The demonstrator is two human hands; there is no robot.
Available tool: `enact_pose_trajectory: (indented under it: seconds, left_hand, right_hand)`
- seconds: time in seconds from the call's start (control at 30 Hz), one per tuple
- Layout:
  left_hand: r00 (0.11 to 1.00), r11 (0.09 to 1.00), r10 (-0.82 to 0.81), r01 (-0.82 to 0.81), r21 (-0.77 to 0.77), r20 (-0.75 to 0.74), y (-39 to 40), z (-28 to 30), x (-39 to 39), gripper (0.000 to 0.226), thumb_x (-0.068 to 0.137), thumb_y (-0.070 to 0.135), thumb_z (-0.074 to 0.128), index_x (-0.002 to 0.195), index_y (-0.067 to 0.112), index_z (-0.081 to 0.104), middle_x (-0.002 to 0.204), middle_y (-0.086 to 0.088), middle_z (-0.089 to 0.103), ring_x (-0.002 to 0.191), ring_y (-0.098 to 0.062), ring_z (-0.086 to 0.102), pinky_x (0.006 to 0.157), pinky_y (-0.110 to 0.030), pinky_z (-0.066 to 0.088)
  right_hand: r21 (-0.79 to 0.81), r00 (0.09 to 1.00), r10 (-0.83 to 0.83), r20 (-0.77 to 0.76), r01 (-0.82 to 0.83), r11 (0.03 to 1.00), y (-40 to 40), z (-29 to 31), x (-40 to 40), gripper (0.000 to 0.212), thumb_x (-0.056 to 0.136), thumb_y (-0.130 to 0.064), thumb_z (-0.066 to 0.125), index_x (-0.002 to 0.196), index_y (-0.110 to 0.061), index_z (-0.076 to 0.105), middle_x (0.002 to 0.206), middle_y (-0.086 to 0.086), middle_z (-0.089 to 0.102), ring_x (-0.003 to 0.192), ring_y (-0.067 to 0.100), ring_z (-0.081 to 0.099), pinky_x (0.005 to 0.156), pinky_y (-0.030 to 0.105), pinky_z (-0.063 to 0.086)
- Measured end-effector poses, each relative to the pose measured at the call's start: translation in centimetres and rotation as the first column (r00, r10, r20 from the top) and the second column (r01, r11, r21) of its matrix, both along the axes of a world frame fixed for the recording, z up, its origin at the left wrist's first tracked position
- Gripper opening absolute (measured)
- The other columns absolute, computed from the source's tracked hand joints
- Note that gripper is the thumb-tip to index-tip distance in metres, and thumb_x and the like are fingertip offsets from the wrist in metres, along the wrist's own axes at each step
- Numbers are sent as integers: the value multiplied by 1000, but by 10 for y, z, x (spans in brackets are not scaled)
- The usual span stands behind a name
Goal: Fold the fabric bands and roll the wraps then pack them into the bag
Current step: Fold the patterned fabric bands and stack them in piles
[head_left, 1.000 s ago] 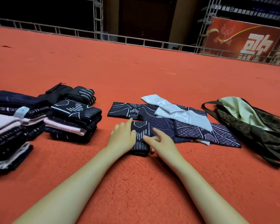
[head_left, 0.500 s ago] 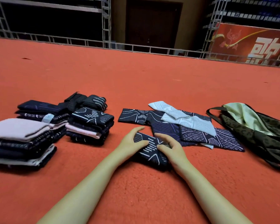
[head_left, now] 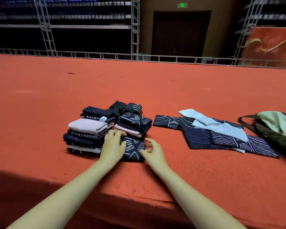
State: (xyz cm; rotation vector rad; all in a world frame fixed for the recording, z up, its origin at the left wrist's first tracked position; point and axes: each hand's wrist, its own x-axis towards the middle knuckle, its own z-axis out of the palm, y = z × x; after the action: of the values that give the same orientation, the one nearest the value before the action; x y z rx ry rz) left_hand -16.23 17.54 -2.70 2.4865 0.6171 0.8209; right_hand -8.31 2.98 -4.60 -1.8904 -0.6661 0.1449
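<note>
Here the folded band (head_left: 133, 150) lies between both hands, left (head_left: 113, 145) gripping, right (head_left: 153, 152) pinching its edge.

Navy folded band (head_left: 134, 150) with white line pattern, pale pink cloth (head_left: 87, 126), olive-patterned bag (head_left: 277, 134), red-orange carpet (head_left: 106, 83)
</note>
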Motion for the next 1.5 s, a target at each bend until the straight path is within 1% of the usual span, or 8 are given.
enact_pose_trajectory:
  seconds: [0.23, 0.5, 0.67, 0.87, 1.0, 1.17, 1.27, 1.5]
  left_hand:
    - [983, 957, -124, 155, 246, -138, -22, -5, 5, 23, 84, 30, 54, 95, 17, 70, 96, -3, 63, 97, -26, 56, 84, -36, 46]
    - [913, 913, -399, 404, 50, -86, -106, 1, 65, 19, 90, 28, 53, 105, 26, 66, 100, 6, 59, 100, -14, 54, 87, -32, 44]
    - [873, 880, -471, 475, 5, -128, -148, -20, 129, 37, 89, 26, 55, 126, 25, 54, 122, 3, 52, 118, -16, 44, 100, -31, 38]
    - [777, 785, -604, 619, 36, -179, -161, -27, 190, 46, 85, 28, 63, 130, 24, 53, 131, 5, 55, 122, -14, 47, 103, -25, 33]
    - [803, 801, -595, 596, 53, -24, -155, -33, 200, 30, 85, 23, 65, 115, 21, 66, 118, 5, 66, 113, -13, 56, 106, -23, 24]
    - [768, 781, -610, 624, -13, 194, -155, -23, 194, 20, 85, 14, 64, 102, 20, 72, 103, 9, 71, 97, -5, 61, 84, -14, 40]
    - [730, 774, -593, 633, -11, 339, -156, -10, 187, 19, 84, 17, 60, 99, 18, 71, 100, 10, 70, 94, -2, 61, 84, -14, 43]
    - [694, 806, -332, 561, -190, 639, -153, 28, 161, 22, 88, 0, 56, 94, 20, 65, 92, 19, 64, 89, 9, 57, 82, -9, 40]
  right_hand:
    - [-153, 972, -6, 236, 43, 987, -44, -3, 29, 42, 84, -15, 63, 125, -15, 56, 109, 5, 55, 104, 18, 55, 97, 32, 44]
    - [-446, 840, -197, 506, 450, 774, -185, 0, 136, 50, 83, -36, 67, 128, -19, 56, 125, 5, 55, 122, 26, 44, 100, 40, 38]
    - [-424, 863, -100, 495, 340, 839, -205, -11, 160, 43, 80, -41, 70, 121, -28, 64, 119, -3, 57, 116, 19, 47, 100, 35, 38]
    - [-372, 726, -73, 684, 433, 821, -199, -16, 181, 22, 82, -39, 64, 98, -27, 73, 95, -6, 62, 93, 21, 54, 78, 39, 47]
    - [-281, 634, -47, 772, 408, 868, -196, -14, 181, 26, 82, -39, 52, 84, -23, 73, 82, -8, 65, 83, 20, 59, 68, 35, 45]
    - [-84, 745, -142, 651, 257, 963, -192, -3, 173, 23, 85, -38, 53, 94, -23, 68, 92, -11, 66, 90, 10, 60, 82, 37, 47]
    - [-75, 776, -116, 620, 206, 976, -190, 6, 162, 35, 83, -36, 60, 115, -22, 63, 106, -8, 67, 100, 8, 58, 90, 26, 43]
    - [-153, 778, -152, 610, 304, 940, -203, 8, 164, 39, 82, -8, 58, 119, -18, 63, 117, -1, 67, 108, 21, 61, 94, 34, 45]
